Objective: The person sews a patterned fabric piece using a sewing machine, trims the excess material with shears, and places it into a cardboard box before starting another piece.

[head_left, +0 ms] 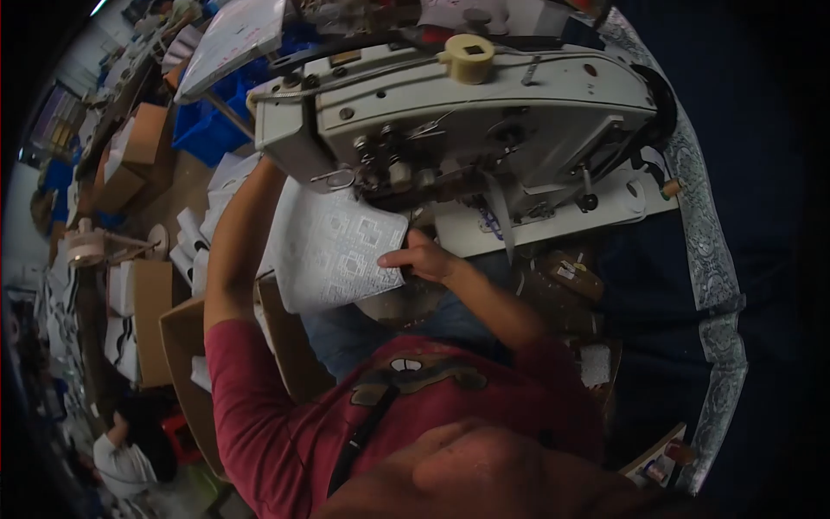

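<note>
A sheet of white patterned fabric [333, 246] hangs in a curve below the sewing machine [406, 112], on the side towards my body. My right hand [424, 259] pinches its right edge, thumb on the patterned face and fingers behind. The left forearm [246, 229] reaches up along the fabric's left side. My left hand is hidden behind the machine's left end, so its fingers do not show. The needle area is hard to make out under the machine head.
Cardboard boxes [143, 320] with white pieces stand at the left, near a blue crate [212, 121]. A pale clamp-on fan [91, 245] is there too. Dark cloth with a patterned strip [705, 242] lies along the right. Another person [125, 458] sits at lower left.
</note>
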The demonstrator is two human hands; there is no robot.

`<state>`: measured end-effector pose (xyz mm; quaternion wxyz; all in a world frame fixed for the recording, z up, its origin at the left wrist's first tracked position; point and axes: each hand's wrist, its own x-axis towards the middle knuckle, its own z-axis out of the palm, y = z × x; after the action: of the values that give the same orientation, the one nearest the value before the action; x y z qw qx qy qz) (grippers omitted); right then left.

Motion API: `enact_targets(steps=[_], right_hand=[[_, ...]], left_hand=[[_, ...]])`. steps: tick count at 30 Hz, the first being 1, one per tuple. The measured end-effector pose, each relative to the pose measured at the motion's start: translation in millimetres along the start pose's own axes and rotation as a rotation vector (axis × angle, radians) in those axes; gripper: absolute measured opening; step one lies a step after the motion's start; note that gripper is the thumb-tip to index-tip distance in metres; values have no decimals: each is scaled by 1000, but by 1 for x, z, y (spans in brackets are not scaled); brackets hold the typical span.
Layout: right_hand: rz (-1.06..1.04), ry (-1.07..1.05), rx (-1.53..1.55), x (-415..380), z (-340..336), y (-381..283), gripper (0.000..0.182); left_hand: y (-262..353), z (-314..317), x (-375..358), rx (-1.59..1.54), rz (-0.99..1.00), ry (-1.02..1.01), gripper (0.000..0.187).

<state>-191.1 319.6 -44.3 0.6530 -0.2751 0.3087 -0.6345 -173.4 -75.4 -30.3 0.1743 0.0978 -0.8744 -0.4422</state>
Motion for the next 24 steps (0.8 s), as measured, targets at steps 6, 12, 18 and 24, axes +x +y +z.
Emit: enact_targets(steps=[6,12,18,24], right_hand=[[-164,94,-117,9,20,14,62],[-384,182,-156,26,32,31,55],[-416,267,-138,43,38,44,46],[-471,414,-351,51,45,59,44]], left_hand=[[10,16,7,52,-79,73,56],[12,34,15,72,-129,124,58],[10,50,20,89,-167,177,61],[12,60,28,142,-192,210,63]])
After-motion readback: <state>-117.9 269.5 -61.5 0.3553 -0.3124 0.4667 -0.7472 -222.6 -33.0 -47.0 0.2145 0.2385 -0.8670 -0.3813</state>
